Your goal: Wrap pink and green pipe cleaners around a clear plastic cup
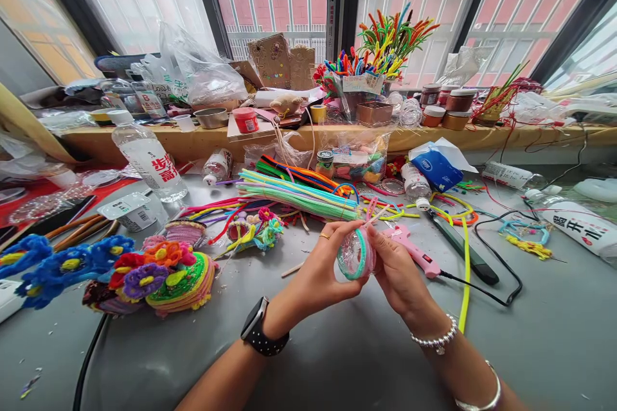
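Between my two hands, above the grey table, is a small clear plastic cup (348,255) with turquoise and pink pipe cleaner wound around it. My left hand (321,270) closes around the cup's left side, thumb below and fingers above. On the other side my right hand (398,266) pinches the pink pipe cleaner (370,250) against the cup, and loose pale ends stick up above the fingertips. Just behind the right hand lies a pink hot glue gun (409,249). A bundle of pastel pipe cleaners (299,196) lies beyond the hands.
Pipe-cleaner flowers (144,276) and a water bottle (149,160) are at left. A black-and-green utility knife (463,247), a yellow pipe cleaner (465,276) and a black cord (506,298) lie at right. Jars and pipe cleaners crowd the wooden ledge (202,139) under the window.
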Action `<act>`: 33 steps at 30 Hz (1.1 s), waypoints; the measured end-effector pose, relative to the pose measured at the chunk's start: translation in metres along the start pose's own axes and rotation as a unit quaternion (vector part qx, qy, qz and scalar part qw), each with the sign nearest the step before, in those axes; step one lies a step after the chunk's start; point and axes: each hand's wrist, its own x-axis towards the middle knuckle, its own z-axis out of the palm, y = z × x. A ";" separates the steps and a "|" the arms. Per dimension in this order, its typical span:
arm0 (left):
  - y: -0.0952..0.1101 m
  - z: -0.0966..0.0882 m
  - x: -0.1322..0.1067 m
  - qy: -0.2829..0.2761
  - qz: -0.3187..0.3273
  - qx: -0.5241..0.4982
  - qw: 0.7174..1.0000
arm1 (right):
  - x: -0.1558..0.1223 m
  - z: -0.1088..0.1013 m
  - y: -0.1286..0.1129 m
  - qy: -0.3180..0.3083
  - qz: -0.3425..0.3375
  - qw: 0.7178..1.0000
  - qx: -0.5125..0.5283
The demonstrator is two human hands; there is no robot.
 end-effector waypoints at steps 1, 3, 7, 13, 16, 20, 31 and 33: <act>-0.001 0.000 0.000 0.002 0.000 -0.005 1.000 | 0.000 0.000 -0.001 -0.001 -0.002 1.000 -0.005; -0.002 0.001 0.000 0.007 -0.003 -0.019 1.000 | -0.001 -0.001 -0.003 -0.003 -0.010 1.000 -0.014; -0.002 -0.004 0.001 0.013 -0.059 -0.124 0.990 | -0.001 -0.007 -0.013 0.024 -0.051 0.998 -0.027; 0.001 -0.021 -0.004 0.022 -0.095 -0.449 0.888 | 0.001 -0.012 -0.021 0.105 -0.142 0.984 -0.024; 0.000 -0.026 -0.009 0.051 -0.127 -0.460 0.877 | 0.000 -0.010 -0.019 0.093 -0.147 0.984 -0.039; -0.001 -0.025 -0.010 0.045 -0.143 -0.458 0.876 | -0.001 -0.007 -0.016 0.078 -0.162 0.982 -0.066; 0.009 -0.016 0.001 -0.042 -0.076 -0.495 0.864 | -0.007 -0.012 -0.009 0.040 -0.236 0.953 -0.185; 0.007 -0.015 0.000 -0.035 -0.080 -0.485 0.870 | -0.008 -0.011 -0.010 0.034 -0.236 0.949 -0.205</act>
